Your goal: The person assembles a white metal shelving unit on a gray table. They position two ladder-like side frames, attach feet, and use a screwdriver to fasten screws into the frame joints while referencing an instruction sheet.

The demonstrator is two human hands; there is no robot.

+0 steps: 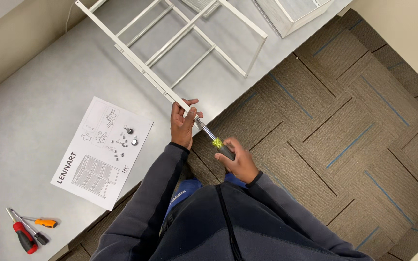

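The left hand [182, 123] was clamped around the end of a white metal frame [170, 46], and the right hand [238, 159] gripped a screwdriver [211, 137] whose tip met that frame end just beside the left fingers. Left of those fingers, an instruction sheet [100, 154] carried small screws and casters [124, 140]; further off lay three more screwdrivers [27, 229]. All rested on a grey table [25, 111] above brown carpet tiles [344, 125].

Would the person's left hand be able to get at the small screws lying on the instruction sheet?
Probably yes: the left hand grips the white frame end, near the screws on the instruction sheet, with bare table between, though it must let go first.
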